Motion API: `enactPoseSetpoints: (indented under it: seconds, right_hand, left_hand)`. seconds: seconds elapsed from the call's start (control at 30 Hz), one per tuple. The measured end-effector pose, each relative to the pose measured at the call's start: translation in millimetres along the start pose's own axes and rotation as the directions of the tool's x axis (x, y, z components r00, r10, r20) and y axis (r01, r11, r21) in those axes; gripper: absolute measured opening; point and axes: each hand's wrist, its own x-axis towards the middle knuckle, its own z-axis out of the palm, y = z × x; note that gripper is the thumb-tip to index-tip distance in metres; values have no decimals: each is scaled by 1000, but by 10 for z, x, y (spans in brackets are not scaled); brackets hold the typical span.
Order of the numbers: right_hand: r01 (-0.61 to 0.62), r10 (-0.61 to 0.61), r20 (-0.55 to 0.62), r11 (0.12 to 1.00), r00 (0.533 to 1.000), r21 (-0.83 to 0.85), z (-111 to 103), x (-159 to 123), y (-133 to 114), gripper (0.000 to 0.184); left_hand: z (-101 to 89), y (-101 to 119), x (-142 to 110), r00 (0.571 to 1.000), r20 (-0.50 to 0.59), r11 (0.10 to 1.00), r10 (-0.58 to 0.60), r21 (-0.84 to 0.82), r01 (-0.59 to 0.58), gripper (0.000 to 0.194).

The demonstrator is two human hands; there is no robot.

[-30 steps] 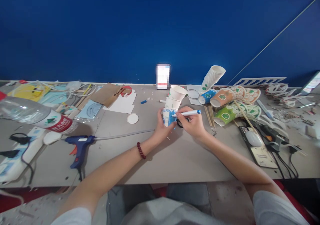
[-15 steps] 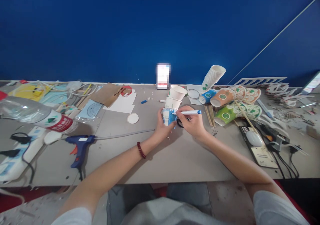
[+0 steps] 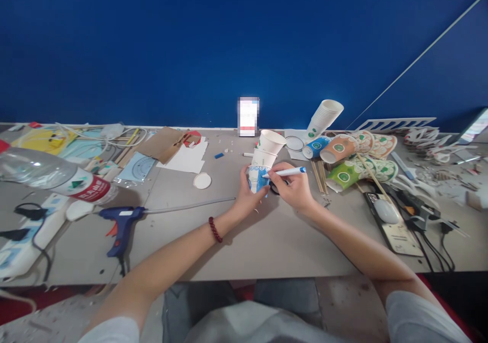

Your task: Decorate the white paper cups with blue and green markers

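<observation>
Both hands occupied: the left hand (image 3: 248, 193) has fingers clamped around the blue-patterned cup (image 3: 258, 173), mid-surface (image 3: 267, 246); the right hand's (image 3: 296, 190) pinch the white marker (image 3: 292, 172), tip at its wall. Steady cup, light strokes advised.

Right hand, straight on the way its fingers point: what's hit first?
Likely the blue-and-white paper cup in the left hand; the pen reaches right up to it, exact contact unclear.

Blue-patterned cup (image 3: 258, 178), white marker (image 3: 292, 171) against it
</observation>
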Motion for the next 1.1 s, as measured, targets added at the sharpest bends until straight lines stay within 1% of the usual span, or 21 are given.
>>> enactPoseSetpoints:
  seconds: [0.07,0.17,0.27,0.37,0.47,0.6,0.7,0.87,0.97,1.1]
  right_hand:
    - [0,0,-7,1000,1000,-13,2,2,0,22]
    - [12,-12,-6,1000,1000,-26,-6,8,-15,21]
    - [-1,1,15,1000,1000,-10,-20,18,-44,24]
    - [-25,24,24,1000,999,18,-31,37,-57,25]
    - [-38,37,19,998,999,53,-39,60,-28,24]
    - [-53,56,-20,993,998,110,-42,68,47,20]
    - [-52,54,-15,991,998,122,-34,56,76,18]
    - [-29,31,-19,995,999,91,-11,32,47,18]
    - [0,1,-14,999,1000,44,-6,26,36,16]
    - [-2,4,-64,1000,998,23,-13,34,54,17]
  left_hand:
    - [6,5,2,1000,-12,1000,-15,2,15,93]
    - [11,16,-2,1000,-26,1000,1,8,-1,90]
    - [8,22,-9,1000,12,1000,15,-7,-15,89]
    - [6,17,-3,1000,12,999,13,-33,-12,90]
    - [10,8,14,1000,-8,999,11,-38,-11,89]
    - [13,-1,31,999,-50,1000,5,-19,-6,87]
    - [10,-9,34,999,-49,1000,-3,-16,2,88]
    - [11,-20,25,1000,-16,1000,15,-16,-16,90]
    - [11,-20,19,999,-29,1000,24,10,-24,90]
    - [0,-22,18,999,-22,1000,24,15,-23,90]
